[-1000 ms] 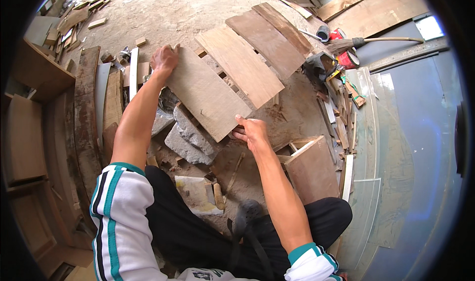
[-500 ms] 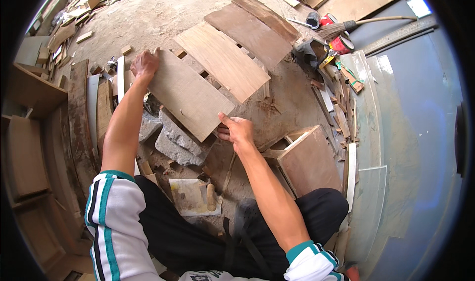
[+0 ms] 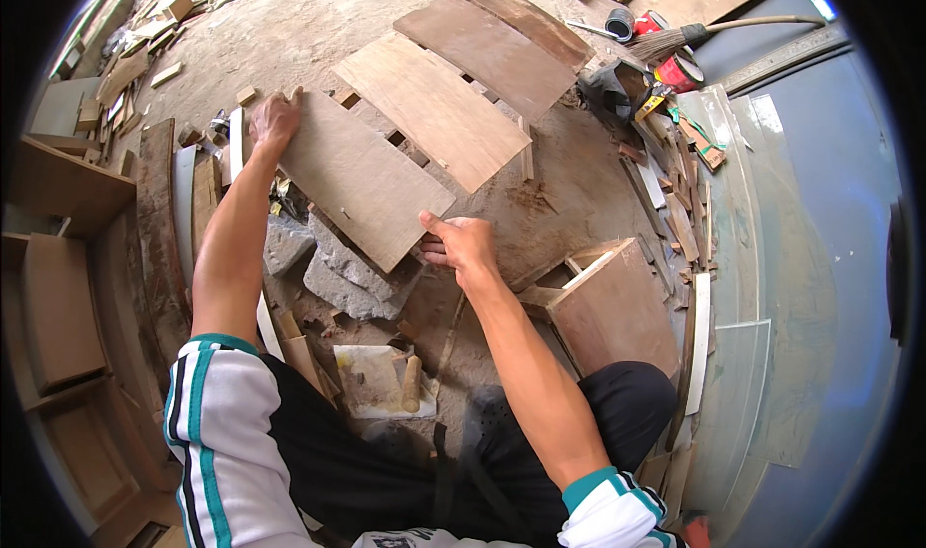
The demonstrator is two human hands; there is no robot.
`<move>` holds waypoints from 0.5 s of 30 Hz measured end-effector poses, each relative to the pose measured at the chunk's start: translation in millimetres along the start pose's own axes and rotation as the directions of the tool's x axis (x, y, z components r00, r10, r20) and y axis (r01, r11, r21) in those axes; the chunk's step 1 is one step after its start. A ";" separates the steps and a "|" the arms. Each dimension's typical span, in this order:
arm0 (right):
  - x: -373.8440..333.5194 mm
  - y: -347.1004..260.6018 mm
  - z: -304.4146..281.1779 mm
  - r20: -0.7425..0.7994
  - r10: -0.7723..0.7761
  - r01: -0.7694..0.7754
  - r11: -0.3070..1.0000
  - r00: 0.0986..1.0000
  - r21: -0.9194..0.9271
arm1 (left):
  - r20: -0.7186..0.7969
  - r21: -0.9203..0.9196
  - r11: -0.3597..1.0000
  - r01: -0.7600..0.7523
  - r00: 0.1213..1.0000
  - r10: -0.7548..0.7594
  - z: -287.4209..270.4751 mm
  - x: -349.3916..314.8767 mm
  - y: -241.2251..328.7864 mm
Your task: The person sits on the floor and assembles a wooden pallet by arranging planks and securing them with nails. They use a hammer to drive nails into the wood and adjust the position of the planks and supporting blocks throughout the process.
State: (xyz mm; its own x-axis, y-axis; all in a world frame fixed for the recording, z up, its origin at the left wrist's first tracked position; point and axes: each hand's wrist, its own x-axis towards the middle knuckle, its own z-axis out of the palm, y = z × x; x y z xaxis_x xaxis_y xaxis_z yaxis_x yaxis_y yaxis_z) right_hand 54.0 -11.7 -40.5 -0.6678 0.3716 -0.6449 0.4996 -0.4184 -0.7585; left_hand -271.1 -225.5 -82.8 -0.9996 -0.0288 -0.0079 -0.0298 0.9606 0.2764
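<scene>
Between my two hands lies a flat brown wooden board (image 3: 362,177), slanting from far left to near right. My left hand (image 3: 276,122) is closed over its far left end. At the near right corner my right hand (image 3: 461,244) pinches the board, thumb on the upper face and fingers curled at the edge, partly hidden. Broken grey concrete pieces (image 3: 349,270) sit just below the board's near edge. Beyond it are a paler wooden board (image 3: 439,109), a darker board (image 3: 487,56) and a narrow rough board (image 3: 526,19), side by side.
An open wooden box (image 3: 612,307) stands by my right knee. A wooden-handled tool (image 3: 412,384) rests on a stained sheet (image 3: 371,379) before me. Paint cans (image 3: 678,73) and a broom (image 3: 666,42) lie far right, near glass sheets (image 3: 743,374). Wooden cabinet parts (image 3: 63,307) stand left.
The view has shifted slightly. Both hands keep their hold on the board, which has hardly moved against the boards beside it.
</scene>
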 end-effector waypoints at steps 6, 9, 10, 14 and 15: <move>7.1 -15.5 -8.7 0.047 0.056 -0.046 0.983 0.997 -0.178 | 0.013 -0.060 0.998 -0.014 1.000 0.014 -5.8 -7.2 6.6; 8.2 -28.0 -4.5 0.081 0.152 -0.125 0.955 0.985 -0.269 | -0.014 -0.041 0.999 -0.012 1.000 0.011 -4.7 -9.9 0.1; 10.0 -30.9 -5.9 0.088 0.172 -0.141 0.949 0.981 -0.281 | -0.025 -0.034 0.999 -0.009 1.000 0.008 -4.7 -11.1 1.7; 12.7 -33.5 -11.1 0.091 0.194 -0.158 0.939 0.977 -0.305 | -0.006 -0.026 1.000 -0.012 1.000 0.012 -6.8 -13.7 8.8; 13.1 -32.7 -12.3 0.087 0.187 -0.151 0.938 0.978 -0.311 | 0.004 -0.024 1.000 -0.015 1.000 0.015 -8.3 -13.4 11.0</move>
State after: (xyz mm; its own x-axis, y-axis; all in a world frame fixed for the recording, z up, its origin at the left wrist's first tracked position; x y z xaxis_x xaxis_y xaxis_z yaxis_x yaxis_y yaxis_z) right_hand 35.7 17.1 -25.3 -0.6083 0.2129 -0.7646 0.7415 -0.1911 -0.6432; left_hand -258.0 -216.9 -71.7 -0.9999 -0.0132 -0.0073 -0.0147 0.9541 0.2991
